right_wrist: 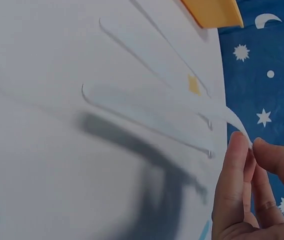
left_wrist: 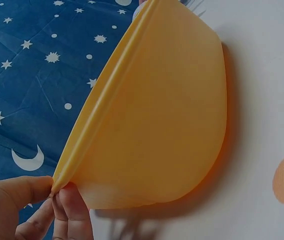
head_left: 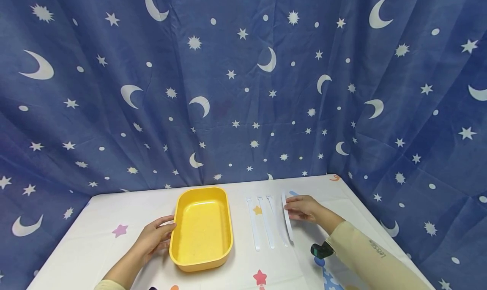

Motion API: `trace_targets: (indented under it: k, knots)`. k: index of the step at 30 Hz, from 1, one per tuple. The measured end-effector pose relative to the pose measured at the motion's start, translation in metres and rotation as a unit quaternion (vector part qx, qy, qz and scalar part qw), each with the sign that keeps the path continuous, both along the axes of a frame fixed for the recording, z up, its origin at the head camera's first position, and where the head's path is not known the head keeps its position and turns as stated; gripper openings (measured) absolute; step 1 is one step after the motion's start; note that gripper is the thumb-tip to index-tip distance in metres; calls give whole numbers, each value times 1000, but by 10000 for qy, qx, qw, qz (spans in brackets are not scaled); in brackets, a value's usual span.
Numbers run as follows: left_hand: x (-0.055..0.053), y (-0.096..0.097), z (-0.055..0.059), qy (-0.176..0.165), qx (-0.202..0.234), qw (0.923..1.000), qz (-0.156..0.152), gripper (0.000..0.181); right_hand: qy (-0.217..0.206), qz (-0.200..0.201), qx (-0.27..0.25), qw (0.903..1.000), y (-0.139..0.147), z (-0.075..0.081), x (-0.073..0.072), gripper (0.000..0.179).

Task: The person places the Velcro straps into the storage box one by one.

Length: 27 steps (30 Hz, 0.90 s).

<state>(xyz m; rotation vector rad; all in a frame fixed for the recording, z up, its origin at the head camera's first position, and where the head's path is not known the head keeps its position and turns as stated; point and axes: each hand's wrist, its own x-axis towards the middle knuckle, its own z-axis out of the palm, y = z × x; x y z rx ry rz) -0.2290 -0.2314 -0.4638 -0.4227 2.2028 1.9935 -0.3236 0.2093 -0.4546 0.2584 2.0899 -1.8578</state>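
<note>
Nearest us, the left hand point(head_left: 154, 237) pinches the side rim of the yellow tray point(head_left: 203, 222) between thumb and fingers. The tray sits on the white worktop point(head_left: 87, 239), hollow facing up. We take it for moulded plastic: stiff-walled, light for its bulk, a little slick on its smooth sides, and hard to break. The rim looks like the best place to hold it, since it gives the thumb an edge to press against.

To the right of the tray, three white strips point(head_left: 266, 222) lie side by side on the worktop, apart from one another. We judge them thin, very light and bendy, so a flat one would need lifting by an edge or by the small head at its far end.

Just right of those, the right hand point(head_left: 304, 209) pinches a fourth strip point(head_left: 287, 220) near its far end, holding it raised; it curves by the fingertips, which suggests a soft grip is enough.

Farthest off hangs the blue curtain point(head_left: 228, 91).
</note>
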Motion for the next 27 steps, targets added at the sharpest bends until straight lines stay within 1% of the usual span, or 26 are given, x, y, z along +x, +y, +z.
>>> trace_targets:
  k: [8,14,21,27]
  knots:
    - [0,0,0,-14,54,10000,19,47,-229,-6,-270,9994,-10,7,5,41]
    - [1,0,0,-41,54,10000,28,47,-324,161,-233,9991,-20,14,8,41]
    - [3,0,2,-227,85,9997,31,48,-407,311,-225,9984,-31,22,11,39]
    - [2,0,2,-208,173,9996,44,48,-476,384,-307,9977,-39,28,11,38]
